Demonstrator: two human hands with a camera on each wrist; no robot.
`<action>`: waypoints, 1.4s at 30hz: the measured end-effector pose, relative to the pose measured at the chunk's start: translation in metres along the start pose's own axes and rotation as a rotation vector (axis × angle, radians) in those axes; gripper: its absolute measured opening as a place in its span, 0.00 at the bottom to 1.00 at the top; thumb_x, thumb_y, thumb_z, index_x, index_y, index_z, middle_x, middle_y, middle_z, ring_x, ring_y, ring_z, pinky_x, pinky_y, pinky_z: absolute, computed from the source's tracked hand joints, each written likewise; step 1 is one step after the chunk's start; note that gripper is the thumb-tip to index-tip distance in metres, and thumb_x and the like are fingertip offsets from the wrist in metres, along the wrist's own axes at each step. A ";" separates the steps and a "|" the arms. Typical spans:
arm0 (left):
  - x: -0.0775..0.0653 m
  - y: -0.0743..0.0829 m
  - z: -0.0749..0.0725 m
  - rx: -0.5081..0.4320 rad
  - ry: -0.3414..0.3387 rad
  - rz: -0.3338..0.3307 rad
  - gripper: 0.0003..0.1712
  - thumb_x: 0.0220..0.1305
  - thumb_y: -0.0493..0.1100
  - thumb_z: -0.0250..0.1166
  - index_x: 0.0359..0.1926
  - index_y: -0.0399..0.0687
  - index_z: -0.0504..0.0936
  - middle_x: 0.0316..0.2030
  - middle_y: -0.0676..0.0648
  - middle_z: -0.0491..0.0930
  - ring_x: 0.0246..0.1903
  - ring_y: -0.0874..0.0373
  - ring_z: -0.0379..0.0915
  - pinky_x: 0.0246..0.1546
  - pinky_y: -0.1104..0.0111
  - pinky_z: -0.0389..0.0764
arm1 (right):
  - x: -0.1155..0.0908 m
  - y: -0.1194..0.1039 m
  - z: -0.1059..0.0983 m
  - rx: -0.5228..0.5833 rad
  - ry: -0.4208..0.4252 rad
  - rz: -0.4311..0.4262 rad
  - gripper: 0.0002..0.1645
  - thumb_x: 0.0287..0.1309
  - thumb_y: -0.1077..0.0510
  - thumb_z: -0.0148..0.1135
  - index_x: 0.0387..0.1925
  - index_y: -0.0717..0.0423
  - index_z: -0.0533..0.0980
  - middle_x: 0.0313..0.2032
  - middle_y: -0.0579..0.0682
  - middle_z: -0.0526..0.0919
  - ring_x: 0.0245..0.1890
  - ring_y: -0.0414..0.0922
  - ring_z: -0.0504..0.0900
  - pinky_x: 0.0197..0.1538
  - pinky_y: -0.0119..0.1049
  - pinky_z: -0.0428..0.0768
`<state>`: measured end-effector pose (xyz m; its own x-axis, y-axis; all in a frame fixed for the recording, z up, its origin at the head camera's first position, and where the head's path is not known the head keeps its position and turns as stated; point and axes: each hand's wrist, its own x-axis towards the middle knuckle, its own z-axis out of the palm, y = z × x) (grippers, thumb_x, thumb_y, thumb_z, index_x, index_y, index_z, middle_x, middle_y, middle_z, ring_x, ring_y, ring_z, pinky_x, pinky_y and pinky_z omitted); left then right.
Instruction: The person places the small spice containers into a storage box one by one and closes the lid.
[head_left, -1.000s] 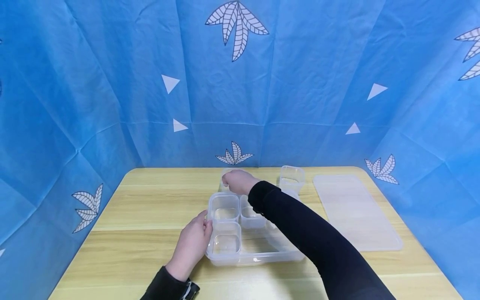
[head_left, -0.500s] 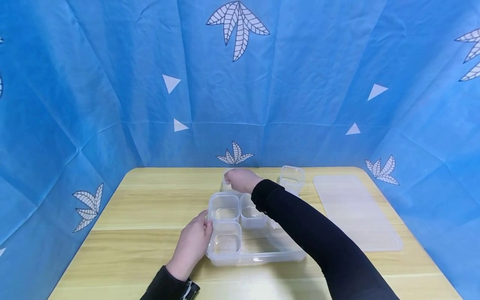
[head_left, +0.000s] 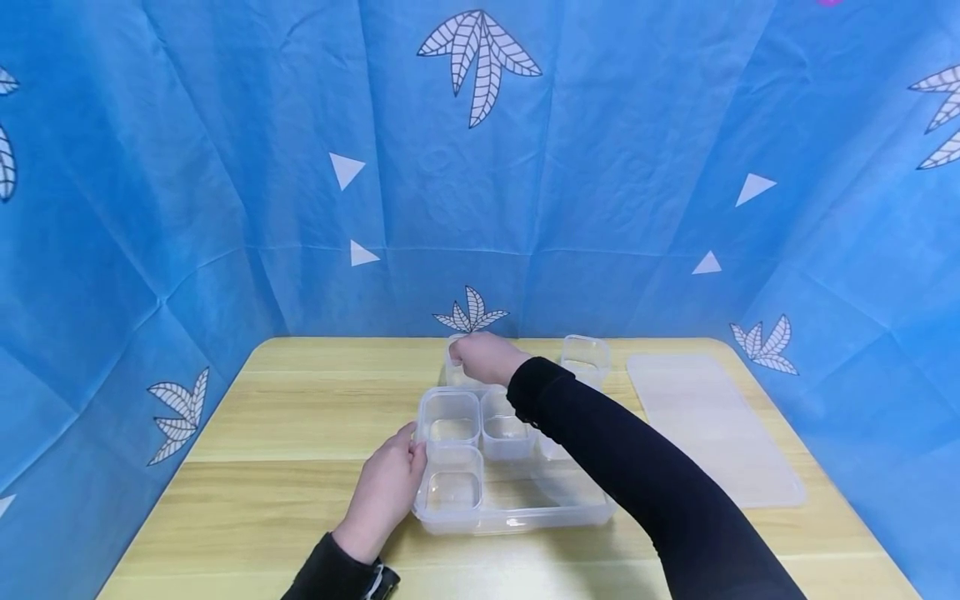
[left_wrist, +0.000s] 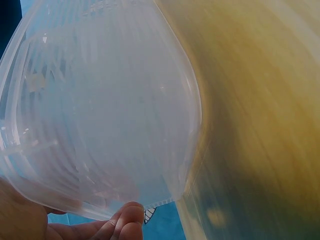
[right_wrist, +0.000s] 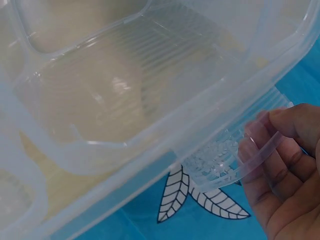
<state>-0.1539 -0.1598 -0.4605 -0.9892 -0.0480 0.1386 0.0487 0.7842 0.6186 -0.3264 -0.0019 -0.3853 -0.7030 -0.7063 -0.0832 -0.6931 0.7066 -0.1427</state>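
Observation:
A large clear plastic container [head_left: 517,522] sits on the table, with several small clear boxes inside it, among them a back-left box [head_left: 450,417], a front-left box [head_left: 454,490] and a back-middle box [head_left: 506,437]. My left hand [head_left: 384,492] grips the container's left side; in the left wrist view its fingertips [left_wrist: 131,215] touch the clear wall. Beyond the far rim, my right hand [head_left: 487,358] pinches the edge of another small clear box [right_wrist: 212,157], thumb on one side of the rim and fingers on the other. That hand partly covers this box in the head view.
Another small clear box [head_left: 587,357] stands behind the container, to the right of my right hand. A flat translucent lid [head_left: 712,433] lies at the table's right. The right sleeve [head_left: 622,462] crosses over the container, hiding its right part. A blue patterned cloth [head_left: 600,167] hangs behind the table.
My right hand and sleeve have shifted slightly to the right, still at the small box behind the container. The left hand keeps its hold on the container's side.

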 end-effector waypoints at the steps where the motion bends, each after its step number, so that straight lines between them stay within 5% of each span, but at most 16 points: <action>1: 0.000 0.000 0.000 -0.002 -0.002 -0.001 0.25 0.73 0.41 0.58 0.64 0.30 0.72 0.36 0.43 0.80 0.32 0.54 0.76 0.36 0.57 0.82 | 0.000 0.000 -0.001 -0.004 0.008 -0.002 0.17 0.64 0.73 0.54 0.47 0.58 0.82 0.43 0.48 0.84 0.42 0.45 0.80 0.50 0.37 0.78; 42: 0.000 0.000 0.002 0.004 0.011 0.007 0.26 0.73 0.41 0.57 0.64 0.27 0.72 0.39 0.39 0.82 0.34 0.52 0.78 0.39 0.54 0.83 | -0.034 -0.004 -0.043 -0.014 0.070 0.000 0.19 0.66 0.71 0.54 0.52 0.53 0.82 0.51 0.50 0.84 0.54 0.48 0.81 0.58 0.39 0.78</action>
<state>-0.1542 -0.1584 -0.4618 -0.9873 -0.0489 0.1514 0.0553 0.7871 0.6144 -0.3061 0.0208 -0.3398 -0.7120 -0.7020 -0.0142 -0.6950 0.7074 -0.1288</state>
